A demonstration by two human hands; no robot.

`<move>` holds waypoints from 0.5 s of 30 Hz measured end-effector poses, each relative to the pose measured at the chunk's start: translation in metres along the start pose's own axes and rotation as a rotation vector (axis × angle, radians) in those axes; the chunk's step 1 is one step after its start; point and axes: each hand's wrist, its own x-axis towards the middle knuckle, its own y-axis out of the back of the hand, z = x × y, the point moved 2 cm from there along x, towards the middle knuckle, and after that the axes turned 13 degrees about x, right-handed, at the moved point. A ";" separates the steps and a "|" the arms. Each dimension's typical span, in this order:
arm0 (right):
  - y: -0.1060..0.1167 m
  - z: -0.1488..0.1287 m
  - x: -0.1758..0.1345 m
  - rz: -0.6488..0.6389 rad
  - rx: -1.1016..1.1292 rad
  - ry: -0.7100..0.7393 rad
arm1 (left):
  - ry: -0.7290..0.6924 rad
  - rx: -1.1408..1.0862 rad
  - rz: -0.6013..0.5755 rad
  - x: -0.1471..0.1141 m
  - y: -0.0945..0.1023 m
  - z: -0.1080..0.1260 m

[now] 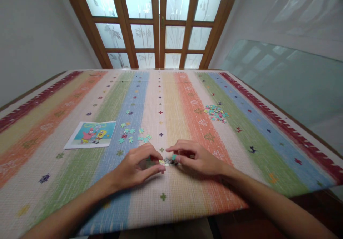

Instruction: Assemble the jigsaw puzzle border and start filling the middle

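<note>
Small strip, crowded fingers: a knock could part the joined pieces

The joined puzzle strip [168, 162] lies by the middle of the table's near edge, set in from the cloth's border [150, 220]; the left hand [147, 163] curves at its left end, thumb and forefinger a little apart, and whether they pinch it cannot be told; the right hand [197, 157] has its forefinger stretched out above and its thumb at a teal piece [174, 157], though the grip itself is unclear.

The likeliest trouble is a shove from either thumb, which could pop the strip's joints; a forced or misturned piece could bend its tabs; the soft tablecloth [163, 185] could ruck under pressure; toward the left edge, loose pieces [131, 132] beside the printed picture [92, 135] could scatter under a careless forearm; the heap [216, 113] toward the right edge seems safer, being farther off.
</note>
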 end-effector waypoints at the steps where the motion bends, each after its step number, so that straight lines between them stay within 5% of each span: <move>1: 0.006 0.000 0.001 0.024 -0.021 -0.001 | -0.009 0.062 0.009 0.000 0.005 -0.003; 9: 0.042 0.020 -0.001 0.304 0.078 -0.267 | 0.002 0.372 -0.101 -0.004 0.027 -0.034; 15: 0.051 0.024 0.001 0.304 0.062 -0.281 | 0.033 0.465 -0.164 -0.006 0.021 -0.042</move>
